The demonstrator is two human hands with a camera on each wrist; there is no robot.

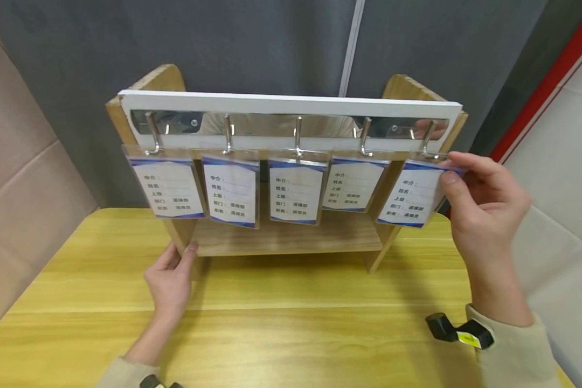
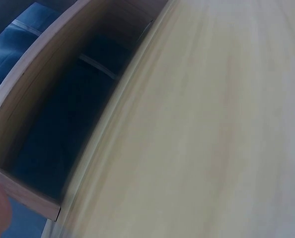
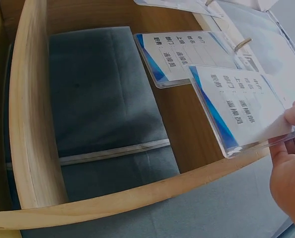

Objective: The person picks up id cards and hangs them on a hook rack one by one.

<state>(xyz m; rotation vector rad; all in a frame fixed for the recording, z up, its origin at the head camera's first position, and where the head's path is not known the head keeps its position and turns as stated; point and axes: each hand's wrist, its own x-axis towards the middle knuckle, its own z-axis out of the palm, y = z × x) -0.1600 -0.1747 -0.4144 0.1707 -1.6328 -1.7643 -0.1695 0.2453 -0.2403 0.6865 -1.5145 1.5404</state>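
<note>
A wooden rack [image 1: 281,236] carries a white board [image 1: 291,101] with a mirrored strip and several metal hooks along its front. On each hook hangs a clear badge holder with a white and blue card. My right hand [image 1: 490,205] pinches the upper right edge of the rightmost badge holder [image 1: 408,194], whose slot is at its hook [image 1: 428,137]. In the right wrist view, thumb and fingers hold that badge's edge, and it overlaps the neighbouring badge [image 3: 187,54]. Low on the rack's left side panel, my left hand [image 1: 168,283] grips the front edge.
The rack stands on a yellow wood-grain table [image 1: 291,334]. Behind it rises a dark grey padded wall [image 1: 262,43]. Pale panels [image 1: 14,161] flank the left, and a white panel with a red band [image 1: 543,91] is on the right.
</note>
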